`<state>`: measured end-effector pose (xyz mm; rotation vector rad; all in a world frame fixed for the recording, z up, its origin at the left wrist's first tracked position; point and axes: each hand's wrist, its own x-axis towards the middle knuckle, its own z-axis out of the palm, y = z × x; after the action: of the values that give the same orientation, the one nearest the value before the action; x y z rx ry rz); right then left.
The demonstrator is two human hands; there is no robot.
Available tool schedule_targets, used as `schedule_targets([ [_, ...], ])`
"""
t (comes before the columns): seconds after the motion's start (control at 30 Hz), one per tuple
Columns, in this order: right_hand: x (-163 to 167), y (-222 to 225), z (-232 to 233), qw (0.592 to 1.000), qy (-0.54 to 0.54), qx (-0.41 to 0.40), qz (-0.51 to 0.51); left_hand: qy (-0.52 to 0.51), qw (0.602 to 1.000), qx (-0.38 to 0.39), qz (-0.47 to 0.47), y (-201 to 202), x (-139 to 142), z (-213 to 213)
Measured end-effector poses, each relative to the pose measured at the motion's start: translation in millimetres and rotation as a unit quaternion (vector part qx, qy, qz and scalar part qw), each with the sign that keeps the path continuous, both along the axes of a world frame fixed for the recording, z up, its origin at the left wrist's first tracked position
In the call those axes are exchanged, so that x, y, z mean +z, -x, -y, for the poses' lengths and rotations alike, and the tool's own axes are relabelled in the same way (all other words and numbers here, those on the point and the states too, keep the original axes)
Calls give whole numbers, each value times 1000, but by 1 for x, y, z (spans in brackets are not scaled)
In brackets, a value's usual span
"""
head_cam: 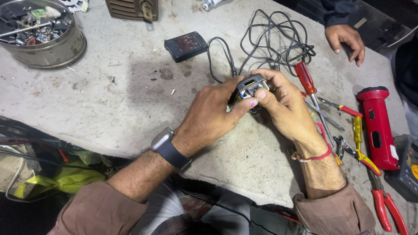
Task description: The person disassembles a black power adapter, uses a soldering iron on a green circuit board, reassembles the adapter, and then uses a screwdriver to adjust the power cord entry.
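Head view shows my left hand (209,117) and right hand (285,109) both closed around the small grey adapter box (251,85), held just above the concrete table (109,87), its long axis running between my thumbs, cable (270,39) trailing away.

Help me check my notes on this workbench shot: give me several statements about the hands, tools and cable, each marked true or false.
1. Both hands, left hand and right hand, hold the small grey device. True.
2. The red torch lies left of the hands. False: it lies on the right.
3. The metal tin holds small parts. True.
4. The black cable is neatly coiled. False: it lies loosely tangled.
5. The red-handled screwdriver lies beside the right hand. True.
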<state>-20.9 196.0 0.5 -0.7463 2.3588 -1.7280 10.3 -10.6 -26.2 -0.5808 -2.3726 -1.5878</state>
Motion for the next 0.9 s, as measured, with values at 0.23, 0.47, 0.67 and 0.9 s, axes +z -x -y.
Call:
schedule_targets([
  [0.23, -1, -1, -1, 998, -40, -16, -36, 16, 999, 8, -45, 5, 1, -4],
  [0.47, -15, 6, -4, 998, -30, -31, -55, 14, 998, 15, -67, 7, -4, -6],
  [0.67, -11, 9, -8, 998, 38, 43, 25, 0, 998, -30, -58, 13, -7, -6],
  [0.9, -12, 11, -4, 1000, -5, 10, 2, 20, 999, -30, 28, 10, 7, 1],
])
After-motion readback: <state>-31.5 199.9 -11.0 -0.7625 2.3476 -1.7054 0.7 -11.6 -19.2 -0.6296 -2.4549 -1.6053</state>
